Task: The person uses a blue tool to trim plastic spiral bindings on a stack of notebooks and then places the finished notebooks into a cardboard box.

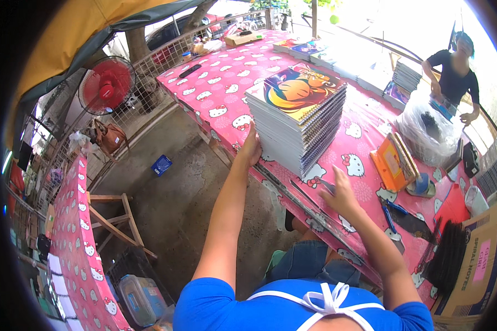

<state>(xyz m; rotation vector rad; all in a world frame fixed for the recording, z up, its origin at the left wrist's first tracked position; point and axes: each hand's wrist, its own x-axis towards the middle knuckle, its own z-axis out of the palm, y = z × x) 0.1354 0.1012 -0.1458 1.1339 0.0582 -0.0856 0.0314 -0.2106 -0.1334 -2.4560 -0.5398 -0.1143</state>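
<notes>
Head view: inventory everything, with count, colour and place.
tables: two, pink, centre and left
notebook stack: one, multicoloured cover, centre
other notebook stacks: several, mixed colours, far side
plastic bag: one, clear, right
upright item: one, orange, right
pliers: one, blue-handled, right
carton: one, brown, lower right
coil pile: one, black, beside carton
fan: one, red, left background
handbag: one, brown, below fan
box: one, blue, floor
lidded bin: one, clear, lower left
co-worker: one, dark top, upper right
left grip: one, bare, at stack's left side
right grip: one, bare, right of stack
</notes>
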